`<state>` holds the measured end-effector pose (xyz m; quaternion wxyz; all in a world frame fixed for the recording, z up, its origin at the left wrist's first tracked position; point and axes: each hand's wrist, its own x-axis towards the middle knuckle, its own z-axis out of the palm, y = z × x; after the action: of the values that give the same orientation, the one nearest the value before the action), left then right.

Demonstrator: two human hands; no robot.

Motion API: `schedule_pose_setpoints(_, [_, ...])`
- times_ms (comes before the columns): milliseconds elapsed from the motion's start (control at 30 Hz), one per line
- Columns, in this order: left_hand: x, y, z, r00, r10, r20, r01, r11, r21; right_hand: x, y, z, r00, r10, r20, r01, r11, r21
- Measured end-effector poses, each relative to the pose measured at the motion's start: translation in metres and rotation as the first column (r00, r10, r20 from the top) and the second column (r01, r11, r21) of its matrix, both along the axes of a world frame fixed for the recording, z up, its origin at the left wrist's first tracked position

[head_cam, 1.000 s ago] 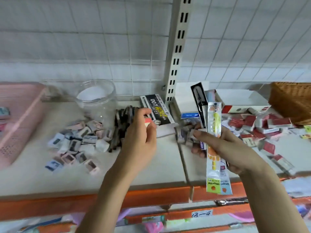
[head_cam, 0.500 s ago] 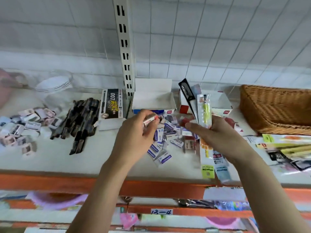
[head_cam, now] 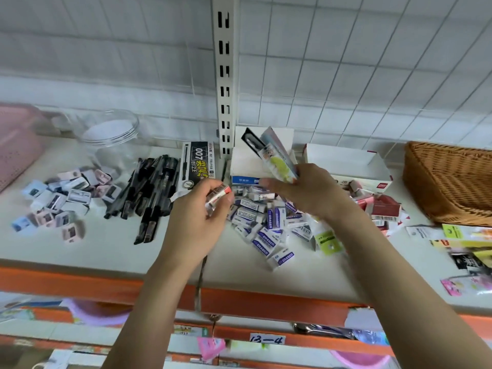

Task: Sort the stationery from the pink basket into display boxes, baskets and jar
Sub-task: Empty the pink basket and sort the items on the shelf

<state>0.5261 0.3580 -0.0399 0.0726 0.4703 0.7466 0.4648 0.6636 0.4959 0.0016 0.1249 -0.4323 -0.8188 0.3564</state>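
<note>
Head view, near edge: orange shelf lip (head_cam: 80, 282) with a tag reading "13—4" (head_cam: 267, 340) on the rail below; what hangs under it is blurred.
Left hand (head_cam: 198, 218): palm turned inward, fingers curled round a small red-and-white eraser (head_cam: 219, 194) held above the shelf, its print too small to read.
Right hand (head_cam: 303, 190): raised at mid-shelf, pinching a fan of long packets (head_cam: 277, 161) — a black one and a yellow-green one; their lower ends are hidden behind the wrist.
Blue erasers (head_cam: 269, 237): loose pile under both hands, several reading "ERASER".
Red erasers (head_cam: 383, 209): heap to the right, partly hidden by the right forearm.
Flat packets (head_cam: 463, 249): far right, cut off by the frame, lettering blurred.
Sharpeners (head_cam: 57, 201): scattered left, labels unreadable.
Black pens (head_cam: 149, 193): loose bundle beside them.
Pen box (head_cam: 198, 166): reads "007".
Display boxes (head_cam: 346, 162): white, open, behind the erasers; one marked "2B".
Jar (head_cam: 109, 139): clear, far left.
Pink basket (head_cam: 18, 139): left edge — only partly in frame.
Wicker basket (head_cam: 450, 182): far right, cut off.
</note>
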Motion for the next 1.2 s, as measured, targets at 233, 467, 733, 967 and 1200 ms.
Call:
schedule_pose_setpoints(233, [-0.004,0.005,0.001,0.998,-0.068,-0.013,0.068,0.997,-0.021,0.006,0.0,0.003,0.996,-0.057,-0.065,0.054,0.997,-0.053])
schedule_pose_setpoints(467, [0.024,0.033,0.01,0.97,-0.236,-0.055,0.235,0.972,-0.02,0.071,0.002,0.008,0.914,-0.31,-0.261,0.259,0.943,-0.211])
schedule_pose_setpoints(733, [0.121,0.093,0.019,0.93,-0.329,-0.164,0.335,0.942,0.014,0.168,0.01,0.007,0.832,-0.407,-0.376,0.299,0.901,-0.314])
schedule_pose_setpoints(967, [0.167,0.126,0.01,0.874,-0.137,-0.467,0.091,0.989,-0.119,0.226,0.036,0.004,0.861,-0.361,-0.357,0.224,0.901,-0.371])
schedule_pose_setpoints(1200, [0.18,0.112,0.007,0.884,-0.247,-0.397,0.106,0.932,-0.346,0.242,0.047,-0.006,0.91,-0.241,-0.336,0.105,0.921,-0.376])
